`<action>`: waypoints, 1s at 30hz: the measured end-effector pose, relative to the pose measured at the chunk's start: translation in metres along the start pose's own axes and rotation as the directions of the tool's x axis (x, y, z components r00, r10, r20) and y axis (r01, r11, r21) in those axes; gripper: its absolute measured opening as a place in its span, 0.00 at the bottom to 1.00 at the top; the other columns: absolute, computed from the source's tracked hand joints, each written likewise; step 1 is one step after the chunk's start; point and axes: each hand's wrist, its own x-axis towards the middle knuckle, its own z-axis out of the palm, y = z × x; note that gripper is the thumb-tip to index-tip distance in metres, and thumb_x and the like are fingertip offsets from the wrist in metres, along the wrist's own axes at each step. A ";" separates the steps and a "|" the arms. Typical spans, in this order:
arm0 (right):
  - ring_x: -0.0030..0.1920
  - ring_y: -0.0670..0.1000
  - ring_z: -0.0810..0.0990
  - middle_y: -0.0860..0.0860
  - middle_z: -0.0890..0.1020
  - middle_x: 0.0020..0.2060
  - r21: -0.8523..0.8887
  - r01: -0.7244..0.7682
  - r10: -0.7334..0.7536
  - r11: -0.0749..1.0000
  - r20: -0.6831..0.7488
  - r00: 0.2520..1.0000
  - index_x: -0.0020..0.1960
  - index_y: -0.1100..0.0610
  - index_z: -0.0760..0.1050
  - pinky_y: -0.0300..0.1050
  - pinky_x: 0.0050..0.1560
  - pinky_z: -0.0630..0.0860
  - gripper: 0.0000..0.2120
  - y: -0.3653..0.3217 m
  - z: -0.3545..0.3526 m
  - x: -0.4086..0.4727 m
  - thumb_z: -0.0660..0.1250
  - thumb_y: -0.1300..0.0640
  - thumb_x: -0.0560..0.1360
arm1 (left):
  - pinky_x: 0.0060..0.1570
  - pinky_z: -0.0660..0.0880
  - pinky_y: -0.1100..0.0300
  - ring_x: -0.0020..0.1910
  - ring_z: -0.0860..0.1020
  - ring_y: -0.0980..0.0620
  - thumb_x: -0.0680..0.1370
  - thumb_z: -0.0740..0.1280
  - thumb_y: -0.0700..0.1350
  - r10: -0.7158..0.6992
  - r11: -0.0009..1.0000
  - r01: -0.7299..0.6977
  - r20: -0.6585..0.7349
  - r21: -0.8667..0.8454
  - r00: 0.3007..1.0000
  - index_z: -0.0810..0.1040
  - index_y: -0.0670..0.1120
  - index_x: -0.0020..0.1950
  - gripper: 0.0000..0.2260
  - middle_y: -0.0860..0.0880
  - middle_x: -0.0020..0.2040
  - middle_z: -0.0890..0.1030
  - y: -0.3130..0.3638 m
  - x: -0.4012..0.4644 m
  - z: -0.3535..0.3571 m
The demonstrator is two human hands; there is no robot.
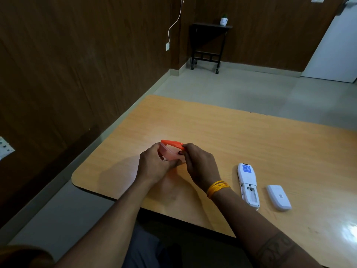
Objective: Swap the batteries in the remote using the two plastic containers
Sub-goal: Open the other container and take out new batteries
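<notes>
A small clear plastic container [167,151] with an orange lid [172,143] is held above the wooden table [231,136]. My left hand [154,165] grips the container body. My right hand [200,165] pinches the near edge of the orange lid, which is lifted at that side. What is inside the container is hidden by my fingers. The white remote [248,184] lies face down to the right with its battery bay open and empty. Its white battery cover [278,197] lies beside it, further right. Only one container is in view.
The table's near edge runs below my forearms, its rounded left corner [77,180] close to the wall. A dark side table [209,43] with a white pot stands far across the floor.
</notes>
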 end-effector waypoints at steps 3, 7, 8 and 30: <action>0.41 0.62 0.83 0.56 0.85 0.46 0.019 -0.020 0.020 1.000 -0.021 1.000 0.57 0.57 0.76 0.56 0.38 0.78 0.08 -0.001 0.000 0.002 0.61 0.56 0.83 | 0.51 0.76 0.61 0.59 0.81 0.49 0.66 0.83 0.58 0.003 1.000 -0.003 0.004 -0.003 1.000 0.77 0.48 0.71 0.37 0.48 0.64 0.83 -0.001 0.001 0.001; 0.40 0.61 0.82 0.56 0.85 0.44 0.058 -0.085 0.089 0.995 -0.066 0.994 0.56 0.58 0.76 0.52 0.36 0.75 0.07 -0.005 0.001 0.001 0.62 0.57 0.83 | 0.52 0.78 0.62 0.59 0.82 0.49 0.65 0.84 0.57 -0.009 0.999 0.010 0.021 -0.034 1.000 0.77 0.48 0.71 0.37 0.48 0.64 0.84 -0.001 0.000 0.000; 0.39 0.62 0.82 0.56 0.85 0.42 0.092 -0.151 0.161 0.984 -0.108 0.981 0.55 0.58 0.77 0.50 0.35 0.72 0.06 -0.003 0.000 0.005 0.63 0.57 0.83 | 0.53 0.80 0.61 0.58 0.82 0.50 0.64 0.84 0.56 -0.018 0.998 0.020 0.028 -0.051 0.999 0.78 0.48 0.69 0.37 0.49 0.63 0.84 -0.003 0.000 -0.001; 0.53 0.60 0.82 0.58 0.85 0.53 -0.045 -0.737 0.737 0.674 0.099 0.668 0.58 0.60 0.81 0.52 0.54 0.80 0.15 0.050 -0.029 -0.001 0.61 0.51 0.82 | 0.82 0.51 0.47 0.85 0.49 0.42 0.70 0.74 0.69 -0.173 0.886 0.110 0.101 0.451 0.980 0.60 0.47 0.84 0.50 0.46 0.85 0.57 -0.034 0.012 0.008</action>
